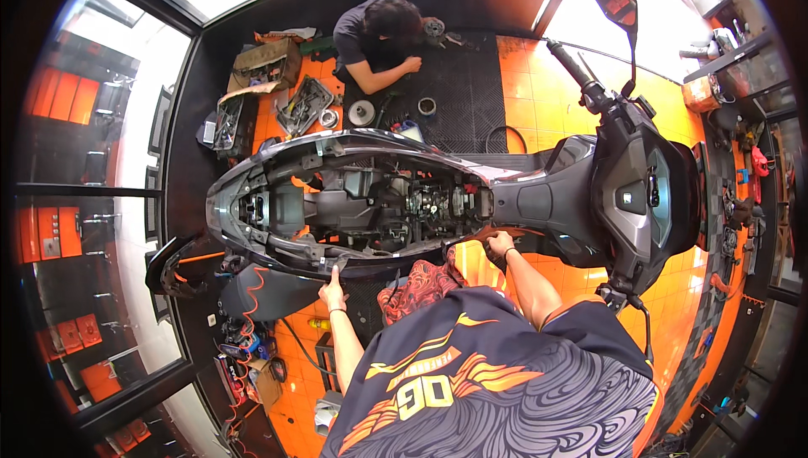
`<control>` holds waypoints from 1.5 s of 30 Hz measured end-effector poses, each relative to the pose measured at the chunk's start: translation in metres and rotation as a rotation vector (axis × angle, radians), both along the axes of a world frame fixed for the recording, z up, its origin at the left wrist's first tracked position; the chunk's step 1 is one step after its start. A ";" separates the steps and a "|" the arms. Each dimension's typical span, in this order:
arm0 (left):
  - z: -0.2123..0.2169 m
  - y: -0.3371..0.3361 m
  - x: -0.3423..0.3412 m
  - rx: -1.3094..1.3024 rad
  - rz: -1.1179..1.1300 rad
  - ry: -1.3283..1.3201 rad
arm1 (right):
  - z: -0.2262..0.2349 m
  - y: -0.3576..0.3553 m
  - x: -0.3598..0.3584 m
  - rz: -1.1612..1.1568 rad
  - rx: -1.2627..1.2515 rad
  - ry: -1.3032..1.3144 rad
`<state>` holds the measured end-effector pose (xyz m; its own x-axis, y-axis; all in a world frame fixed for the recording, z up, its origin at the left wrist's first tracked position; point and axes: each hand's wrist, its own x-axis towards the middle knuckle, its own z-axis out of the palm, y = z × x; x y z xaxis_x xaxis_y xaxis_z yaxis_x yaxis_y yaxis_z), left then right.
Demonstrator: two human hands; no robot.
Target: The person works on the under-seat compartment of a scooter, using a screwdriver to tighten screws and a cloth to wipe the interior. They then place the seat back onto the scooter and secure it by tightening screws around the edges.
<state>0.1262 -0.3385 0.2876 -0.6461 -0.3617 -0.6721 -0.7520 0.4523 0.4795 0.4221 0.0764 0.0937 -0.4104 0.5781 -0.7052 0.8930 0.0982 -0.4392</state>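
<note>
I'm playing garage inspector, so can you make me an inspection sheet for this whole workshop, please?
Surface: orange tiled floor, with a black mat on the scooter's far side.
Job's things: dark scooter, its body open on top with inner parts showing.
Clutter: cardboard box, tray of parts and round metal part, all beyond the scooter.
Hands: left hand touches the scooter's near side edge; right hand is at that side further forward, grip unclear.
Cables: orange coiled hose at lower left; black cable near it.
Surroundings: co-worker low down beside the mat; glass panels at left.
</note>
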 end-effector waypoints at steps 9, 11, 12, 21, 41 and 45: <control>-0.022 0.001 -0.007 0.071 0.069 0.038 | 0.045 0.012 -0.090 -0.026 0.023 0.178; -0.025 0.000 -0.008 0.090 0.050 0.066 | 0.050 0.010 -0.099 -0.066 -0.040 0.148; -0.026 -0.001 -0.007 0.093 0.055 0.073 | 0.053 0.008 -0.101 -0.054 -0.043 0.159; -0.028 -0.004 -0.009 0.101 0.069 0.034 | 0.064 -0.001 -0.083 0.104 0.012 0.047; -0.005 -0.008 0.016 0.156 -0.032 -0.042 | 0.150 0.057 -0.325 -0.156 0.025 0.798; 0.013 -0.023 0.031 0.211 -0.013 0.104 | 0.146 0.014 -0.350 -0.361 -0.353 0.776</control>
